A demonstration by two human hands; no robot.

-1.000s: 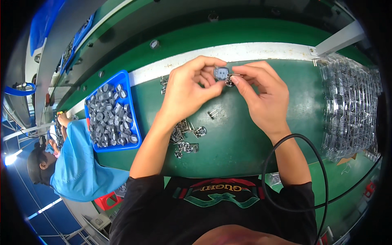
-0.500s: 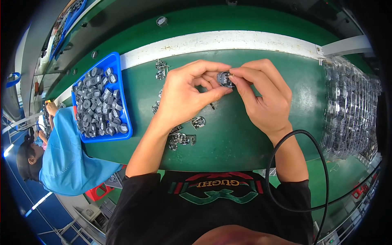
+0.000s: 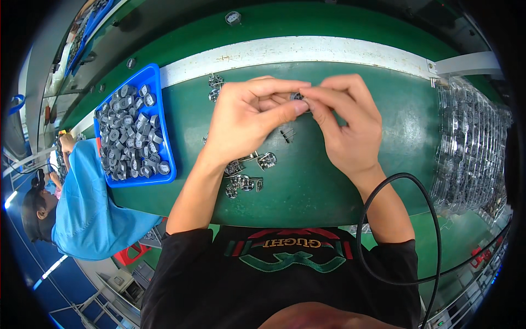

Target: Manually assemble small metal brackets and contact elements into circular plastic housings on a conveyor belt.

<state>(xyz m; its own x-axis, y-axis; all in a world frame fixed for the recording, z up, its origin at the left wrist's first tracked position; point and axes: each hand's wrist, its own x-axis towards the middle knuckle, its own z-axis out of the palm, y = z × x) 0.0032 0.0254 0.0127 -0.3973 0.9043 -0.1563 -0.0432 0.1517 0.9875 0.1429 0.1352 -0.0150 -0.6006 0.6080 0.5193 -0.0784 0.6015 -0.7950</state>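
Over the green table, my left hand (image 3: 238, 118) grips a small round grey part with metal inside (image 3: 296, 96) between thumb and fingers. My right hand (image 3: 350, 129) meets it from the other side, thumb and forefinger pinched at its edge. Fingers cover most of the part, and what the right fingertips pinch is hidden. Below my hands lie loose metal-and-grey pieces: a round one with prongs (image 3: 267, 160), a cluster (image 3: 241, 185) beside my left wrist, and a thin pronged piece (image 3: 287, 135). More pieces (image 3: 216, 88) lie beyond my left hand.
A blue tray (image 3: 169, 148) full of round grey parts (image 3: 129, 131) stands at the left. Clear plastic trays (image 3: 471, 142) are stacked at right. A white rail (image 3: 274, 50) borders a green belt carrying a part (image 3: 233, 18). A black cable (image 3: 433, 219) loops by my right arm; a blue-clad co-worker (image 3: 93, 203) sits left.
My right fingers have moved slightly left and up, over the small round part, which now shows less. On the belt, round parts have shifted to the right.
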